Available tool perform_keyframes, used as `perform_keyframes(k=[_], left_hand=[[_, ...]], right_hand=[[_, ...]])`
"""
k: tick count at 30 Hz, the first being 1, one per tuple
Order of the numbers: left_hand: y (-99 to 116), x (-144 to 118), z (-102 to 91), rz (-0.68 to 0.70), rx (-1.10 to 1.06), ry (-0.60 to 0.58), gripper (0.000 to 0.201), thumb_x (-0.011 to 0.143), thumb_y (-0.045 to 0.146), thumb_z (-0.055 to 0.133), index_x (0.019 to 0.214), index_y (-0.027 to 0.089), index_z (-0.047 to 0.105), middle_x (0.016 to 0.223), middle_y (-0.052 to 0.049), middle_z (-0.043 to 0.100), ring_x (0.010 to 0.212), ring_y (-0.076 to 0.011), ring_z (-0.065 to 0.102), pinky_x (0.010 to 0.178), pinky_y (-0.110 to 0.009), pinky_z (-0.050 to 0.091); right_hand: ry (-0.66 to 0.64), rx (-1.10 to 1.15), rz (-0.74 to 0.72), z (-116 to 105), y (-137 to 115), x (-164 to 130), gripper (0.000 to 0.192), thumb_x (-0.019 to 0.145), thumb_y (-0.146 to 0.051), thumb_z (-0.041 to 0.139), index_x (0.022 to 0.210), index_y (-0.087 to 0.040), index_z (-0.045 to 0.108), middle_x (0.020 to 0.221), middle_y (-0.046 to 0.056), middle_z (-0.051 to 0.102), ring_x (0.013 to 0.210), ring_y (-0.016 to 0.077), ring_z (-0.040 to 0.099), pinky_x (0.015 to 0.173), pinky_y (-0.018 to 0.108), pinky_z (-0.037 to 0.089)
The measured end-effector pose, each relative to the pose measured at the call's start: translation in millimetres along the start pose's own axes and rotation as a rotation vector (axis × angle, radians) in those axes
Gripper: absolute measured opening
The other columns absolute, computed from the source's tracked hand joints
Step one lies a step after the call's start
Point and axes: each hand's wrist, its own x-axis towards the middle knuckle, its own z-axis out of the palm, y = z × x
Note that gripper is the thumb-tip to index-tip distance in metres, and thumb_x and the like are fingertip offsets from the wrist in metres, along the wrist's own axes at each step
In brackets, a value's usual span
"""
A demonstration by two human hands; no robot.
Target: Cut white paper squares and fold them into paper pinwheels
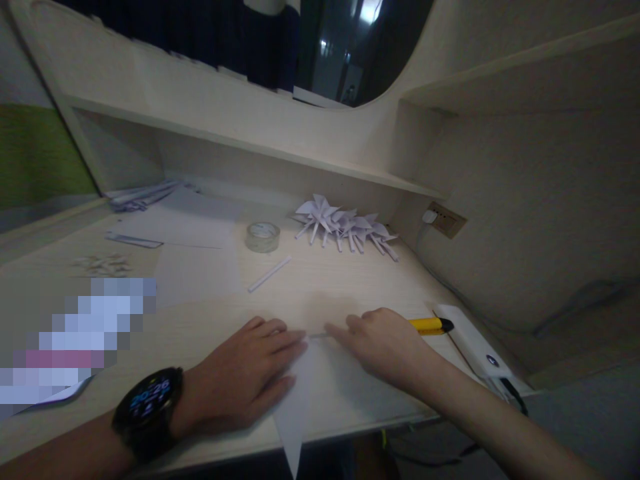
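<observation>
White paper [291,419] lies under the outstretched fingers of the flat left hand [250,370]; the right hand [385,341] curls beside it, index extended, grip unclear. Beyond the paper: paper stick [269,274], tape roll [263,238], paper pinwheels [343,223].

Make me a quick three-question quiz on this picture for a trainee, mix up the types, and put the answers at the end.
1. Multiple choice: what colour is the body of the black-tipped tool beside the right hand? A) red B) yellow C) green
2. True or false: the paper pinwheels lie to the right of the tape roll in the picture.
3. Fill the gap: the white paper at the left hand pokes past the front edge of the ____.

Key: 1. B, yellow. 2. True. 3. Desk.
</observation>
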Motion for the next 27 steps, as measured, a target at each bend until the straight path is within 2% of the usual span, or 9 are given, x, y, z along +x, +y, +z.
perform_keyframes(k=[15, 22, 27], left_hand=[[0.5, -0.1, -4.0, 0.004, 0.010, -0.029, 0.041, 0.090, 0.032, 0.045, 0.130, 0.022, 0.047, 0.125, -0.008, 0.056, 0.105, -0.0268, 0.049, 0.090, -0.046, 0.035], [0.1, 1.7, 1.7, 0.015, 0.029, 0.009, 0.041, 0.088, 0.031, 0.047, 0.127, 0.020, 0.049, 0.124, -0.009, 0.056, 0.104, -0.0266, 0.050, 0.089, -0.044, 0.035], [1.6, -0.1, -0.9, 0.002, 0.016, 0.019, 0.040, 0.088, 0.031, 0.046, 0.126, 0.020, 0.050, 0.121, -0.009, 0.058, 0.104, -0.0266, 0.050, 0.089, -0.044, 0.035]], right_hand=[[-0.003, -0.014, 0.009, 3.6, -0.1, -2.8, 0.033, 0.089, -0.015, 0.049, 0.122, -0.023, 0.051, 0.076, 0.004, 0.066, 0.059, 0.0165, 0.061, 0.047, 0.028, 0.026], [-0.042, -0.033, 0.004, -1.9, -2.0, -2.1, 0.033, 0.090, -0.018, 0.048, 0.123, -0.023, 0.050, 0.078, 0.005, 0.066, 0.061, 0.0172, 0.062, 0.048, 0.028, 0.030], [-0.057, -0.026, 0.005, -1.7, -1.1, -2.3, 0.033, 0.091, -0.018, 0.047, 0.123, -0.023, 0.050, 0.079, 0.005, 0.067, 0.062, 0.0173, 0.063, 0.049, 0.028, 0.032]])
